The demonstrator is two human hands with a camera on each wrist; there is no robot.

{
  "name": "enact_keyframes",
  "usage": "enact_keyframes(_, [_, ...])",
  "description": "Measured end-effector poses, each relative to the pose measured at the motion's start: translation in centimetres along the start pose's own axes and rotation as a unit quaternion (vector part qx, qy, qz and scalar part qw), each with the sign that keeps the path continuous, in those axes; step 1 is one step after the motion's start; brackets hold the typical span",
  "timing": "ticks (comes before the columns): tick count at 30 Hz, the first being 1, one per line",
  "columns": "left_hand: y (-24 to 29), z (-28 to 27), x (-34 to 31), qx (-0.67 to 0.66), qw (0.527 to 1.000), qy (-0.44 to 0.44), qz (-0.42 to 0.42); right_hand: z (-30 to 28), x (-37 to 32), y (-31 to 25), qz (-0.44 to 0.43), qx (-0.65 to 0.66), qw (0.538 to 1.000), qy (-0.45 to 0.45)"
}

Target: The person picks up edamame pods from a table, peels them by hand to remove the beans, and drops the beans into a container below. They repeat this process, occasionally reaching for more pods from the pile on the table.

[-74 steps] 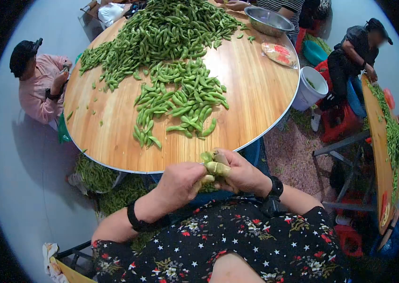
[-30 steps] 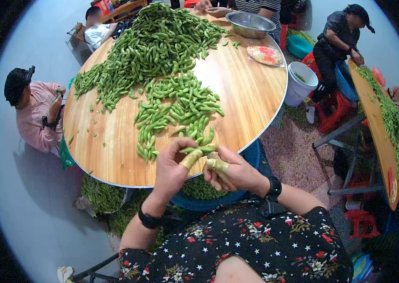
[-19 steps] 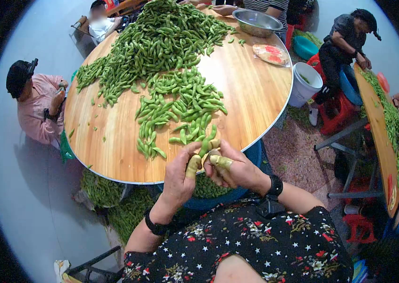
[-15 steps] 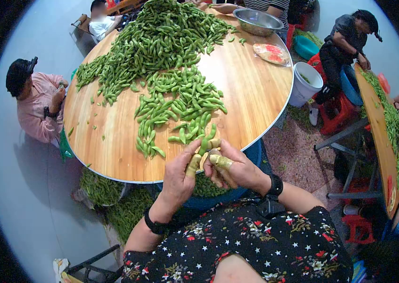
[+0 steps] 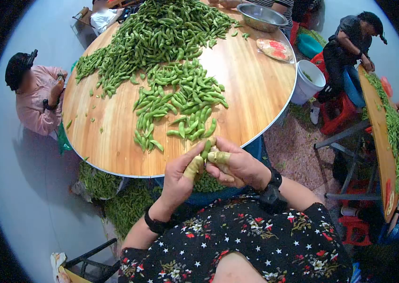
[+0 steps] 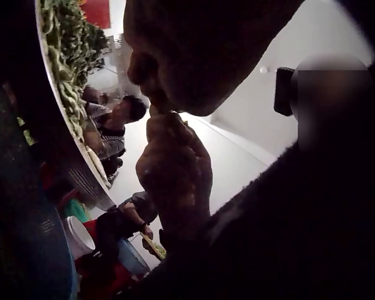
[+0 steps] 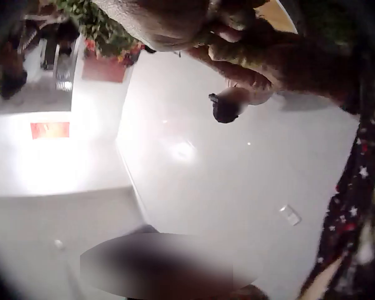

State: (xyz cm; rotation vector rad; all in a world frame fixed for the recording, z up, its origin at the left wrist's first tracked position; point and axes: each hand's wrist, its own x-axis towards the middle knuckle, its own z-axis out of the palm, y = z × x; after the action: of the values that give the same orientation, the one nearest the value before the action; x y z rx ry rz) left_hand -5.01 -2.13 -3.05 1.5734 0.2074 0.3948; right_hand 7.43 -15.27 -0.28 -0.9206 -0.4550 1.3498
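In the head view a green pod (image 5: 206,149) is pinched between both hands, just off the near edge of the round wooden table (image 5: 251,108). The left hand (image 5: 180,175) grips its left side with thumb and fingertips; the thumb has a yellowish wrapping. From the right, the right hand (image 5: 239,166) holds the pod with a wrapped thumb on it and the lower fingers curled. Loose pods (image 5: 180,101) lie on the tabletop beyond the hands, with a tall pile (image 5: 161,35) behind. Both wrist views show the hands dark and close together, the pod hard to make out.
Below the table edge is a blue tub (image 5: 254,148) with green contents. A metal bowl (image 5: 261,18) and a plastic-wrapped packet (image 5: 275,49) lie at the back right, a white bucket (image 5: 308,82) beside the table. People sit left and right; a second table (image 5: 377,127) stands at right.
Since the earliest frame, the hands have parted, reached towards the table and come together around a pod. Over the last half second they have stayed nearly still, and the view has shifted slightly.
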Motion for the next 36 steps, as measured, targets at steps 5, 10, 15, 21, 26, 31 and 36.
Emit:
enact_keyframes(5, [-0.6, -0.1, 0.1, -0.311, 0.938, -0.047, -0.149, -2.3, 0.6, 1.2, 0.074, 0.114, 0.989, -0.055])
enact_keyframes(10, [-0.9, 0.3, 1.0, 0.318, 0.902, 0.036, 0.291, -2.0, -0.1, 0.9, 0.081, 0.041, 0.996, -0.004])
enact_keyframes(15, [0.1, 1.0, -0.2, 0.434, 0.864, 0.007, 0.256, -0.3, -1.0, 0.4, 0.063, -0.163, 0.984, 0.043])
enact_keyframes(21, [-0.5, 2.2, -0.8, 0.283, 0.945, 0.095, 0.133, -0.4, -0.9, 0.6, 0.047, -0.179, 0.982, 0.036])
enact_keyframes(26, [-1.0, 2.4, -0.3, 0.162, 0.981, 0.103, 0.006, -1.9, -0.5, 1.8, -0.073, -0.334, 0.938, 0.050])
enact_keyframes(31, [-1.0, 2.4, 0.0, 0.288, 0.953, 0.064, 0.064, -3.4, -0.6, 1.2, -0.200, -0.552, 0.805, 0.086])
enact_keyframes(36, [-0.4, 2.2, -0.7, 0.341, 0.930, 0.013, 0.138, -3.0, -0.2, 0.5, -0.257, -0.548, 0.792, 0.083])
